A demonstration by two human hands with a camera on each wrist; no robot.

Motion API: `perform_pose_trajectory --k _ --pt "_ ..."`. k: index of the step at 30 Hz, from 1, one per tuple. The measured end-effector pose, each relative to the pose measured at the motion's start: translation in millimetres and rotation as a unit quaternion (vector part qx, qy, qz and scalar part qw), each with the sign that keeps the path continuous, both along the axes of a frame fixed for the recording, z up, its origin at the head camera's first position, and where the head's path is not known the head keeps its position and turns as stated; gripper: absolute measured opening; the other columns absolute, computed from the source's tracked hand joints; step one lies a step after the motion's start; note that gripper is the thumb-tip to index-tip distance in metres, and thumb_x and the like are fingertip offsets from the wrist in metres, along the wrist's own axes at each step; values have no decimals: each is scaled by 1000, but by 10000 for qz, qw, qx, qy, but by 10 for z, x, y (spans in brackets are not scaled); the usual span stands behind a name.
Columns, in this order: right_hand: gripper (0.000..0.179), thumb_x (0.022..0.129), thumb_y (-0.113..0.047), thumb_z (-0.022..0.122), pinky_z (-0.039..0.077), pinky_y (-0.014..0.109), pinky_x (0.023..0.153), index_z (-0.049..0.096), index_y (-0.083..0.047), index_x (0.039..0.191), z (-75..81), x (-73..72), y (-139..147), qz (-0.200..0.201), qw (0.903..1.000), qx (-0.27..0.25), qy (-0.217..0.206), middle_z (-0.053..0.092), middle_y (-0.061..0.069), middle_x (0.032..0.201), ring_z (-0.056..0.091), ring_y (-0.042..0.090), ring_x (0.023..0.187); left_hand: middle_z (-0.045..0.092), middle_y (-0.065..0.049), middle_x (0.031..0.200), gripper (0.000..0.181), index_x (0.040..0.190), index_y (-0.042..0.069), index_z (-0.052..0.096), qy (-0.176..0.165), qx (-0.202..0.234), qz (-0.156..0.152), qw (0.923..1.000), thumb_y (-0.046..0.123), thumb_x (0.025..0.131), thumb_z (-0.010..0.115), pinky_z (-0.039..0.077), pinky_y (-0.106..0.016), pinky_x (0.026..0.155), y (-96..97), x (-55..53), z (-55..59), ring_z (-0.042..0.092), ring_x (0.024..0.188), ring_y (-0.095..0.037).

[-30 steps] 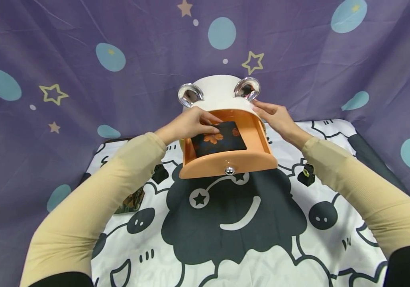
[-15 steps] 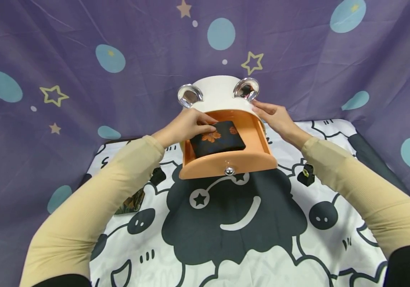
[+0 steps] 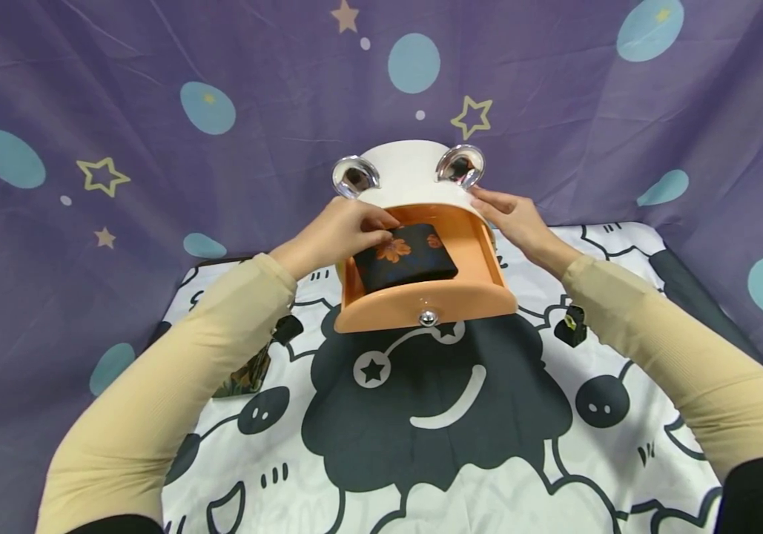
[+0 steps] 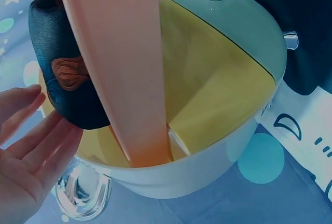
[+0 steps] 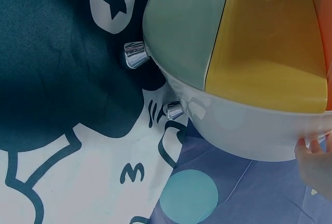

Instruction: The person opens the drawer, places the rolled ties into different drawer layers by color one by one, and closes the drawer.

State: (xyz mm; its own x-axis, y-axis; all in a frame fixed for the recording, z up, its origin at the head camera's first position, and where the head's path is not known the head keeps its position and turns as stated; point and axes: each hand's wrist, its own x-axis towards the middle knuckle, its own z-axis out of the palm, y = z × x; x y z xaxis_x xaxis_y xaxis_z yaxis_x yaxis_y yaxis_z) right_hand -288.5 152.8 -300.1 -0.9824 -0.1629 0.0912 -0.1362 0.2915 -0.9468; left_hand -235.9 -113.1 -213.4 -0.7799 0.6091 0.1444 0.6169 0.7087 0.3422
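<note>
A white cabinet (image 3: 404,170) with two round chrome eyes has its orange drawer (image 3: 424,304) pulled out. In the drawer's left part lies a dark soft pouch (image 3: 414,263) with orange flowers. My left hand (image 3: 344,233) is at the pouch's far left edge. In the left wrist view the left hand (image 4: 31,156) has its fingers spread and nearly straight, the fingertips at the pouch's (image 4: 72,73) edge. My right hand (image 3: 514,219) rests its fingertips on the cabinet's right side, below the eye. In the right wrist view, the right hand (image 5: 316,162) touches the white wall.
Below the orange drawer are a shut yellow drawer (image 4: 212,79) and a green drawer (image 4: 254,32) with chrome knobs. A dark patterned item (image 3: 248,374) lies on the sheep-print cloth (image 3: 488,497), partly behind my left sleeve. A purple curtain (image 3: 274,163) hangs behind the cabinet.
My left hand has drawn slightly left, toward the pouch's edge. The pouch has shifted a little left and stays in the drawer. My right hand keeps its place.
</note>
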Motion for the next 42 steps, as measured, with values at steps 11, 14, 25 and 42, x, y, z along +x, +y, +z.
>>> perform_pose_trajectory --k 11,14,25,42 --pt "58 81 -44 57 25 36 103 46 -13 129 -8 -2 0 -1 10000 40 31 42 0 134 31 15 128 61 -10 110 31 115 5 60 348 127 30 9993 16 86 58 42 -33 87 -69 181 68 55 101 -22" --pt "58 82 -44 57 24 37 103 46 -14 130 -6 0 5 9 10000 38 25 42 -1 134 30 16 128 60 -10 112 33 117 6 58 359 208 6 9991 16 85 59 41 -34 89 -86 246 91 53 104 -22" --pt "58 82 -44 57 25 37 103 46 -14 130 -2 9 3 12 10000 13 2 42 -1 134 30 16 128 57 -10 110 35 117 7 58 740 593 -388 9947 17 84 61 44 -36 78 -119 488 112 54 94 -24" --pt "58 81 -44 58 23 38 104 46 -14 130 4 3 10 16 10000 -45 -81 43 -2 133 30 16 128 58 -15 108 35 106 1 63 2319 965 -1753 9519 14 74 71 40 -34 90 -39 776 -56 53 102 -25"
